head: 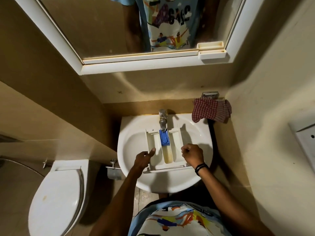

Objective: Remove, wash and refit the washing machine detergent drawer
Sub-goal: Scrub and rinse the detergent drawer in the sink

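The drawer [177,145] lies in the sink [136,133] right under the tap [162,119], its blue insert [164,137] just below the spout. Left of the tap, my left hand [142,159] grips the drawer's wall, thumb inside. Right of the tap, my right hand [193,155] is curled at the other wall, but clamped or not, I cannot tell

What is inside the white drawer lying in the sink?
The drawer has three channels. The middle one holds a blue insert under the tap, with yellowish residue nearer the person. The side channels look pale and bare, though the left hand and right hand hide parts of them.
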